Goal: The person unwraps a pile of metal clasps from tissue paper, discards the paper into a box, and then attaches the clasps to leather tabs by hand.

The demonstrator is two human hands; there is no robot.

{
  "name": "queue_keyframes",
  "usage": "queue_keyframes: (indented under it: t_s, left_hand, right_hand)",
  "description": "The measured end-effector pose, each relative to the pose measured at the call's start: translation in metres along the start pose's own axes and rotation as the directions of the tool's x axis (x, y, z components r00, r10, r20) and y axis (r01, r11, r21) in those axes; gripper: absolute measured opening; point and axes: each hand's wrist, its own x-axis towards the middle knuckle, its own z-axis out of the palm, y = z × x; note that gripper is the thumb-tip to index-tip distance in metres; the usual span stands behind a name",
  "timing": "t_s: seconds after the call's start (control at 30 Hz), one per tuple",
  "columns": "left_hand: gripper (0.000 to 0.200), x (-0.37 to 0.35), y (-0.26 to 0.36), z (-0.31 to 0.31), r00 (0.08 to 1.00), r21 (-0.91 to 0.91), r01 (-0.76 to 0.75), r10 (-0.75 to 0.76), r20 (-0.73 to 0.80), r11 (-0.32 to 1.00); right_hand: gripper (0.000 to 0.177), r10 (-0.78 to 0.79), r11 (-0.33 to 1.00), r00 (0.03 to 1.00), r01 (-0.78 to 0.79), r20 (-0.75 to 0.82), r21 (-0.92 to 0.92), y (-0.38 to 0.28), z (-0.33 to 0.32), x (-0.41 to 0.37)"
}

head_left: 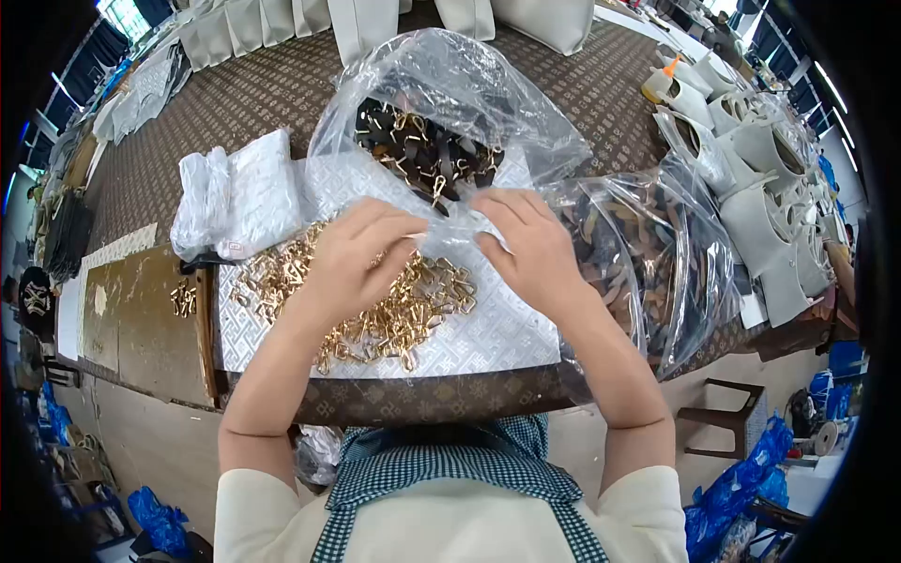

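Note:
A clear plastic bag [450,70] lies with its mouth toward me, holding dark leather-like tabs with gold snap hooks [422,150]. My left hand [366,253] is closed at the left side of the bag's mouth, its fingers bent over the plastic. On the right side, my right hand [527,242] pinches the plastic with curled fingers. Beneath and around my left hand spreads a loose pile of gold snap hooks [404,314] on a white patterned sheet [497,342]. Another clear bag [648,249], full of brown and dark strips, lies beside my right forearm.
White plastic-wrapped packages [258,188] sit to the left, above a worn brown board [145,319] with a few gold hooks. Pale bags [774,216] crowd the table's right edge, and more pale bags [366,23] stand at the back. A stool [727,418] is on the floor at right.

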Motion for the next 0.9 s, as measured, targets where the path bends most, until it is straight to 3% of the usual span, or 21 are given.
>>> queue_keyframes:
  t_s: [0.03, 0.07, 0.1, 0.13, 0.17, 0.2, 0.23, 0.3, 0.33, 0.4, 0.5, 0.6, 0.73, 0.77, 0.87, 0.9]
  left_hand:
    - [0.022, 0.005, 0.001, 0.015, 0.988, -0.011, 0.000, 0.002, 0.152, 1.000]
    - [0.022, 0.003, -0.009, 0.030, 0.981, 0.097, -0.002, -0.016, 0.194, 0.995]
    - [0.021, -0.006, -0.025, 0.041, 0.964, 0.171, 0.016, -0.061, 0.258, 0.985]
    - [0.021, -0.009, -0.034, 0.042, 0.942, 0.247, 0.026, -0.106, 0.318, 0.969]
    - [0.020, -0.017, -0.037, 0.043, 0.951, 0.204, 0.082, -0.138, 0.276, 0.976]
    - [0.019, -0.018, -0.033, 0.043, 0.966, 0.159, 0.089, -0.125, 0.227, 0.983]
    - [0.018, -0.022, -0.024, 0.042, 0.976, 0.114, 0.107, -0.126, 0.178, 0.988]
    - [0.013, -0.033, -0.008, 0.043, 0.961, 0.047, 0.146, -0.153, 0.230, 0.988]
    - [0.013, -0.040, -0.003, 0.044, 0.947, 0.009, 0.173, -0.169, 0.273, 0.985]
    - [0.015, -0.049, 0.003, 0.055, 0.947, -0.005, 0.147, -0.140, 0.289, 0.989]
    - [0.021, -0.049, 0.008, 0.068, 0.938, 0.039, 0.147, -0.152, 0.311, 0.988]
    - [0.025, -0.040, 0.012, 0.079, 0.921, 0.127, 0.145, -0.180, 0.344, 0.981]
    - [0.018, -0.034, 0.010, 0.087, 0.889, 0.195, 0.149, -0.218, 0.403, 0.969]
    - [0.016, -0.036, 0.009, 0.088, 0.889, 0.202, 0.138, -0.212, 0.405, 0.969]
    - [0.013, -0.042, 0.008, 0.088, 0.950, 0.085, 0.194, -0.208, 0.233, 0.977]
    - [0.010, -0.041, 0.012, 0.087, 0.969, -0.006, 0.224, -0.222, 0.113, 0.975]
  right_hand:
    - [0.015, -0.004, 0.998, 0.999, 0.006, 0.037, -0.068, 0.006, 0.018, -0.005]
    - [0.018, 0.001, 0.990, 0.997, 0.009, 0.072, -0.144, 0.017, 0.036, -0.017]
    - [0.021, 0.157, 0.970, 0.919, -0.074, 0.362, -0.232, 0.020, 0.042, -0.029]
    - [0.021, 0.144, 0.982, 0.926, -0.091, 0.350, -0.164, 0.015, 0.040, -0.038]
    - [0.021, 0.127, 0.991, 0.933, -0.102, 0.338, -0.092, 0.008, 0.039, -0.047]
    - [0.015, 0.061, 0.998, 0.987, -0.064, 0.149, 0.016, -0.001, 0.032, -0.052]
    - [0.013, 0.120, 0.989, 0.983, -0.131, 0.138, 0.069, -0.010, 0.019, -0.060]
    - [0.011, 0.223, 0.952, 0.966, -0.244, 0.130, 0.183, -0.020, -0.006, -0.077]
    - [0.010, 0.252, 0.952, 0.967, -0.255, 0.041, 0.167, -0.013, -0.010, -0.089]
    - [0.010, 0.468, 0.883, 0.883, -0.466, -0.042, 0.050, 0.003, -0.016, -0.113]
    - [0.017, 0.493, 0.847, 0.859, -0.510, -0.137, -0.151, 0.021, -0.027, -0.121]
    - [0.020, 0.484, 0.830, 0.867, -0.497, -0.116, -0.255, 0.028, -0.022, -0.123]
    - [0.016, 0.645, 0.735, 0.759, -0.647, -0.084, -0.203, 0.032, -0.015, -0.125]
    - [0.015, 0.598, 0.764, 0.792, -0.610, -0.121, -0.213, 0.034, -0.014, -0.127]
    - [0.012, 0.464, 0.825, 0.858, -0.510, -0.223, -0.244, 0.034, -0.013, -0.130]
    - [0.011, 0.481, 0.839, 0.846, -0.520, -0.229, -0.161, 0.027, -0.014, -0.126]
